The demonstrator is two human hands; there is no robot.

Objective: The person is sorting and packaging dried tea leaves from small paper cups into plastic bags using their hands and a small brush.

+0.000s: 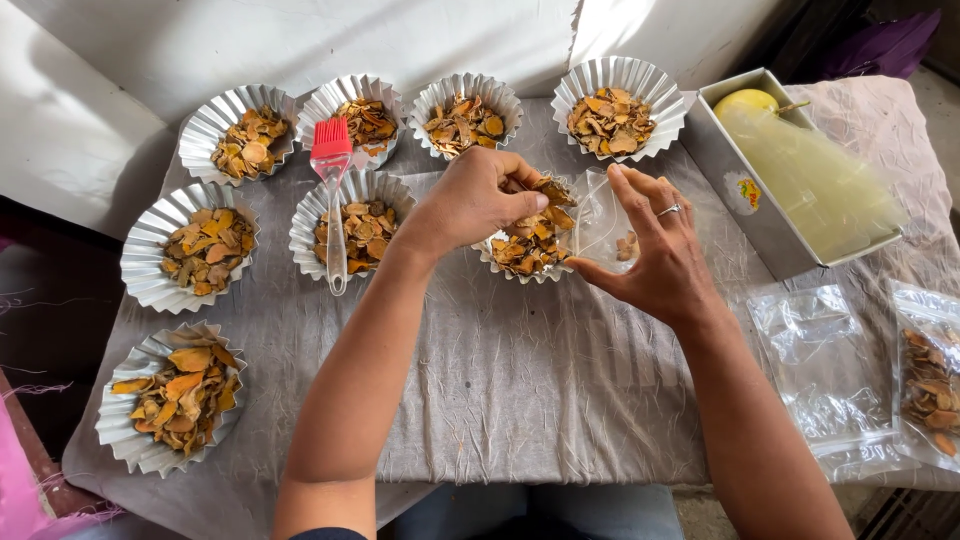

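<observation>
Left hand pinches dried orange chips over foil cup; right hand grips clear pouch open. Keep mouth wide, close beneath pinch (limits spills onto bench).

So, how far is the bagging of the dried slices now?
Done: one filled clear bag lies at the right edge. In hand: the left hand pinches dried orange slices over the middle foil cup, while the right hand holds a small clear bag with a few pieces inside. Left: seven other foil cups remain full; empty bags wait.
</observation>
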